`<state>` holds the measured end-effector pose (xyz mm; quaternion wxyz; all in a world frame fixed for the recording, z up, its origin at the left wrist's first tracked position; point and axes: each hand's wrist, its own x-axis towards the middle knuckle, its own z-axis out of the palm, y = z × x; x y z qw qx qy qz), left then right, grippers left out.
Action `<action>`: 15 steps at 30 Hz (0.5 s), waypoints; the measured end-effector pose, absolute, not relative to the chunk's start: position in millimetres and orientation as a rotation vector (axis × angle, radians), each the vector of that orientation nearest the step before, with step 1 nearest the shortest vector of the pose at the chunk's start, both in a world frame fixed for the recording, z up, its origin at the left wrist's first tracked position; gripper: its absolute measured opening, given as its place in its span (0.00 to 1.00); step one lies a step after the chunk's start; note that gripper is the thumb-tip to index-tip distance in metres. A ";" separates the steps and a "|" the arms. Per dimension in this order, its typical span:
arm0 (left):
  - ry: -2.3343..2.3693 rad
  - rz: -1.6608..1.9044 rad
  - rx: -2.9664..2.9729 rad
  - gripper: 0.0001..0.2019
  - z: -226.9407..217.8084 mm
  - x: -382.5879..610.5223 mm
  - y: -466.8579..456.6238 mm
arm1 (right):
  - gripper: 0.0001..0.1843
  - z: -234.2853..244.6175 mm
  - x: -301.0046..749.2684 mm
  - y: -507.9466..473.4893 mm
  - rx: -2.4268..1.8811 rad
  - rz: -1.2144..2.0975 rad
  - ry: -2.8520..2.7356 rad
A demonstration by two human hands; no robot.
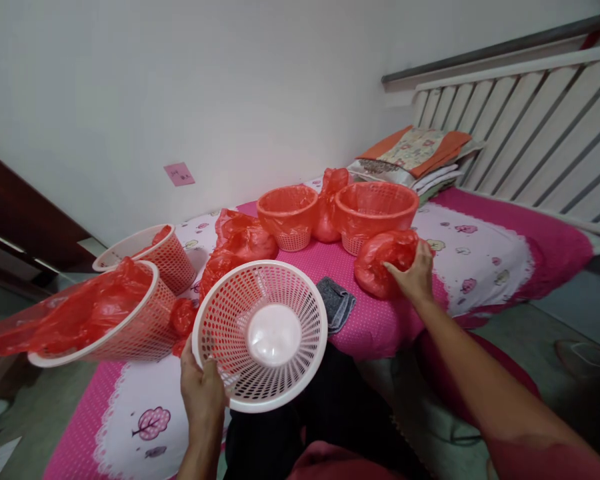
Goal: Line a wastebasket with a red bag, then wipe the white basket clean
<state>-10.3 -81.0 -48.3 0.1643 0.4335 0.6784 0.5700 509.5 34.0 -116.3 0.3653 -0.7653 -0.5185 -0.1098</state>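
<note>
My left hand (pixel 203 383) grips the rim of a pale pink plastic basket (pixel 307 347), which is tilted so its bare inside and round base face me. Over to the right, my right hand (pixel 416 272) is closed on a bunched red plastic bag (pixel 380 263) at the bed's near edge. Just behind that bag stands a basket lined with red plastic (pixel 375 200), and another lined basket (pixel 287 212) is to its left. A folded grey cloth (pixel 336 303) lies between the held basket and the bag.
Two more baskets with red plastic, one nearer (pixel 155 320) and one farther (pixel 177 263), sit on the left. Red bags (pixel 245 240) lie along the wall side. Folded bedding (pixel 415 153) is stacked by the white slatted headboard (pixel 525 127). A pink note (pixel 179 175) is on the wall.
</note>
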 end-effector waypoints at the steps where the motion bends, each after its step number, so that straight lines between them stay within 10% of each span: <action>1: 1.940 1.613 1.215 0.33 -46.8 -9.3 -81.1 | 0.58 -117.4 505.4 31.9 -1.968 -0.294 -1.319; 15: 1.933 1.592 1.154 0.32 -35.7 -1.9 -83.9 | 0.42 -174.3 478.7 42.2 -2.282 0.026 -1.596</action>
